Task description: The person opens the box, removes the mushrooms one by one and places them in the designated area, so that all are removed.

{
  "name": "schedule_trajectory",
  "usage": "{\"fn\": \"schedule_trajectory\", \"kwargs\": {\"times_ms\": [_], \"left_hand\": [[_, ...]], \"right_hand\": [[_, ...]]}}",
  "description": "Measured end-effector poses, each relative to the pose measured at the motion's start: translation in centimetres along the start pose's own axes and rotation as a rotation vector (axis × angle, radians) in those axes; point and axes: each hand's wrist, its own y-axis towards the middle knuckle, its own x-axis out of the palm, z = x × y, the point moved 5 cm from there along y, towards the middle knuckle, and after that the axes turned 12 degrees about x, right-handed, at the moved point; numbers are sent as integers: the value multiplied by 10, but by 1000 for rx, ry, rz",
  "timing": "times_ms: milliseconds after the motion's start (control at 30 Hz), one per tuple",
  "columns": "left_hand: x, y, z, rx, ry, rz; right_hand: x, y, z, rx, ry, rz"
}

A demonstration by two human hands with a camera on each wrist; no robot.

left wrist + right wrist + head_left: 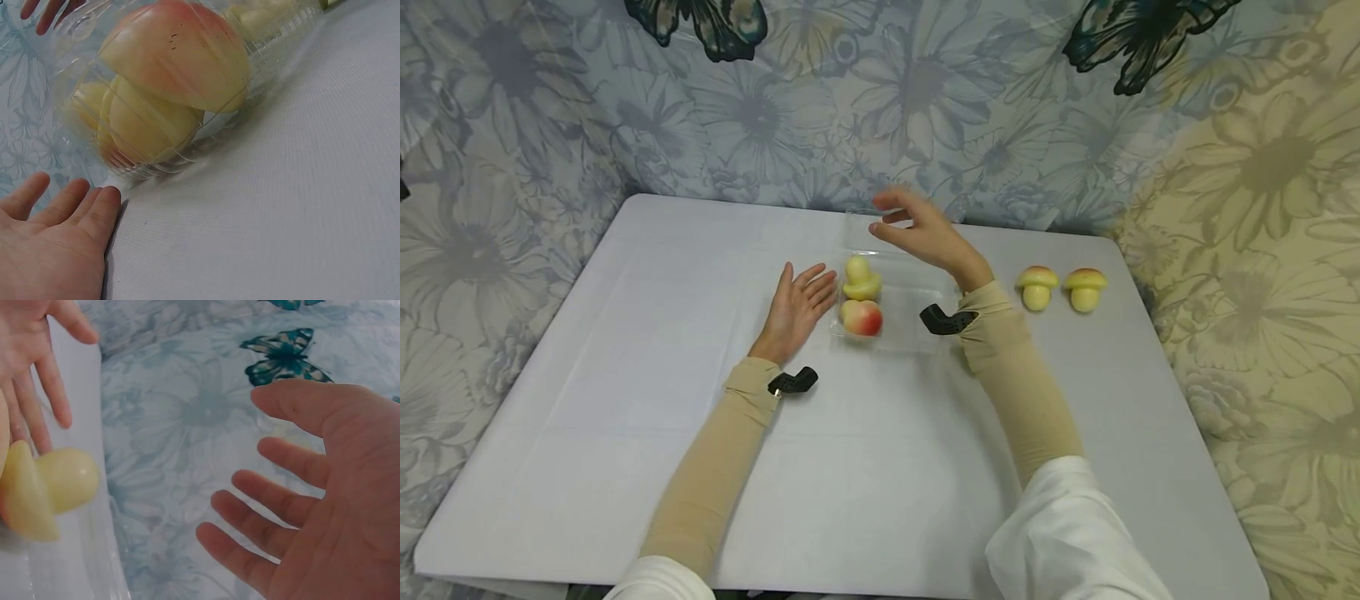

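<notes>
A clear plastic container (913,321) stands near the table's far edge with its lid raised at the back. Along its left side lie a yellow toy mushroom (862,282) and a red-and-yellow toy peach (862,318). Just left of the container my left hand (793,312) is palm up, fingers straight and holding nothing. In the left wrist view its fingertips are close to the container's ribbed wall. Over the back of the container hovers my right hand (921,229), fingers loosely bent and nothing between them. The right wrist view shows the mushroom (65,481) beyond its fingertips.
Two more toy mushrooms, one (1037,287) beside the other (1085,289), stand to the right on the white table (647,350). Something yellowish is mostly hidden under my right forearm. A flowered wall (760,125) rises behind the table.
</notes>
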Motion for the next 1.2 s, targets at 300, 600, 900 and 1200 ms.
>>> {"fn": "schedule_trajectory", "kwargs": {"times_ms": [300, 600, 900, 1200], "left_hand": [[-3, 0, -3, -7, -5, 14], [-4, 1, -3, -5, -8, 13], [-5, 1, -2, -7, -9, 6], [-5, 1, -1, -5, 3, 1]], "right_hand": [[16, 12, 14, 25, -16, -37], [32, 16, 25, 64, -45, -62], [40, 16, 39, 105, -48, -107], [47, 13, 47, 108, -46, -114]]}}
